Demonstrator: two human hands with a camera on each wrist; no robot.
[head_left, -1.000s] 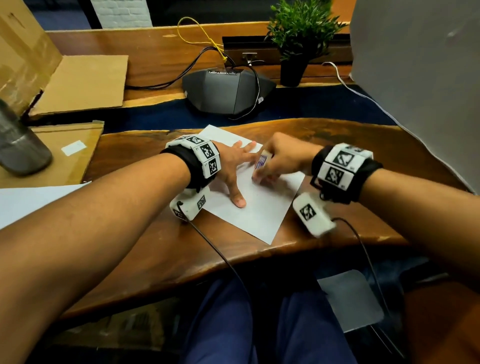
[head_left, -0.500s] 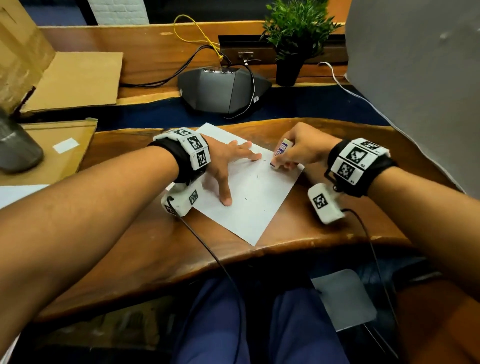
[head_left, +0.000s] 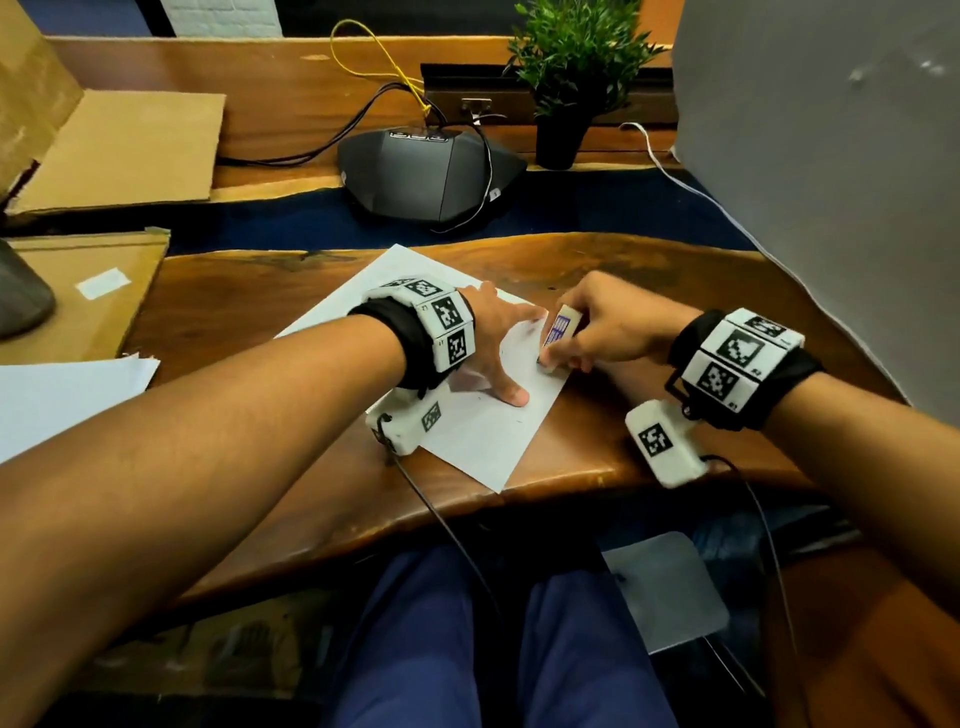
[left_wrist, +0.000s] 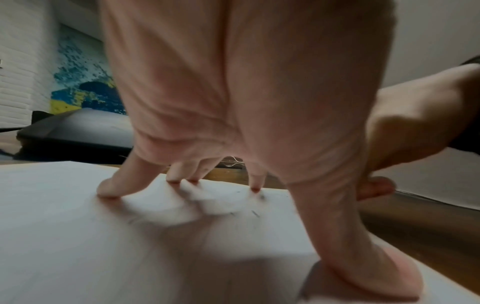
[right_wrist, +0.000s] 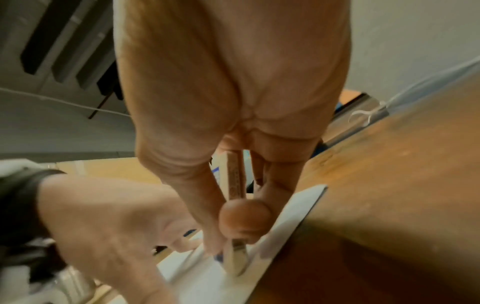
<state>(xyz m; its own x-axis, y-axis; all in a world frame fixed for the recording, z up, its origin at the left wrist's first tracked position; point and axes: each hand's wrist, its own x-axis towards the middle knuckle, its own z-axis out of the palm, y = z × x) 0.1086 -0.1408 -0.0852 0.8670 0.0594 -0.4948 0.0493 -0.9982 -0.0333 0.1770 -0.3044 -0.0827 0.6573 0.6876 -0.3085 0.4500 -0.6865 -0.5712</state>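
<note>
Right now the eraser (head_left: 558, 335) stands tilted on its lower end near the right edge of the paper (head_left: 478, 441), pinched between the thumb and fingers of the right hand (head_left: 613, 327). The left hand (head_left: 491, 345) lies just beside it, fingers spread and straight, tips pressing the sheet to the bench (head_left: 675, 275). The two hands are almost touching.

The likeliest trouble, I judge, is a crease or tear. The strip of paper between the eraser and the sheet's edge is not pinned, so a hard stroke toward that edge could buckle it or run the eraser off onto the wood. A stroke the other way could knock the left forefinger and shift the sheet. Small dark flecks (left_wrist: 255, 214) lie on the paper by the left fingertips; I cannot tell whether they are marks or crumbs, but a dragging palm could smear them.

As for writing, the eraser's sleeve carries blue-violet print, too blurred to read. The wrist bands (head_left: 737, 358) show black-and-white square codes with tiny characters beside them that I cannot make out. A grey speakerphone (head_left: 426, 176) well behind the paper has a strip of lettering at its top, also unreadable.
</note>
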